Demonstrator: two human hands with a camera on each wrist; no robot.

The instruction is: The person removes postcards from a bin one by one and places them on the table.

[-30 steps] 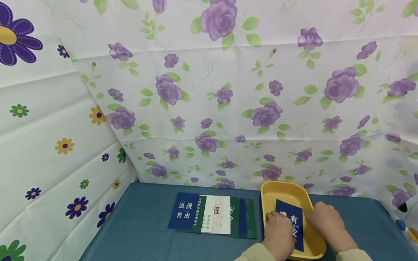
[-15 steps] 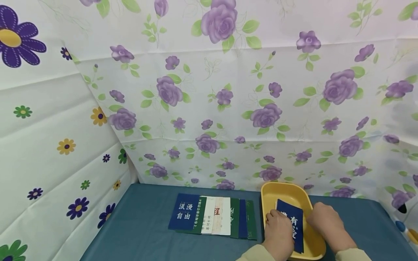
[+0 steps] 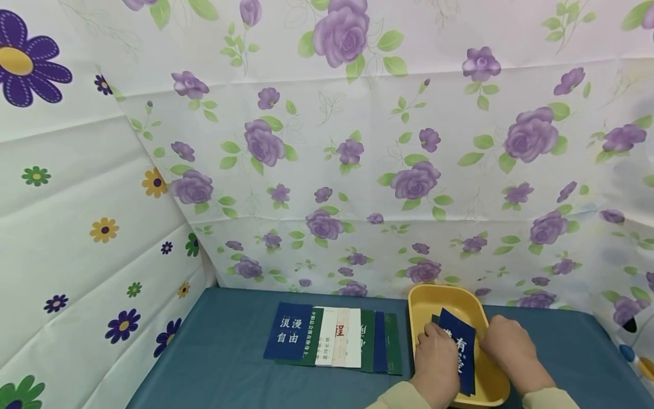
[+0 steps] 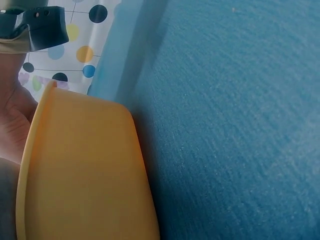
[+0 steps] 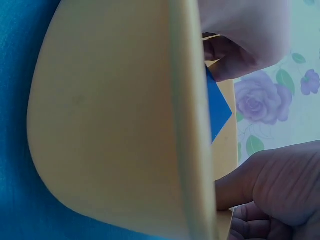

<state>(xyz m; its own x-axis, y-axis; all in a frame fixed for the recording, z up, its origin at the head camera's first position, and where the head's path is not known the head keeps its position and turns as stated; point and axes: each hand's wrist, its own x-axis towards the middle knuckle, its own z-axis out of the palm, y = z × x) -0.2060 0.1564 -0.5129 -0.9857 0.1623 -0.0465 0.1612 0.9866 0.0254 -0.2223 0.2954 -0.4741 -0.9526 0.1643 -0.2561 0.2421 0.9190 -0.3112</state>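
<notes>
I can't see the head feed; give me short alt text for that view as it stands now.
The left hand grips a blue card with white characters inside a yellow tray, while the right hand holds the tray's right rim. To their left, overlapping blue, green and white cards lie in a row on a teal table, before a purple-flowered backdrop.

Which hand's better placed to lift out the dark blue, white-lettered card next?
Likely the left hand: it touches that dark blue card, whereas the right hand is occupied gripping the oblong yellow plastic bin.
</notes>
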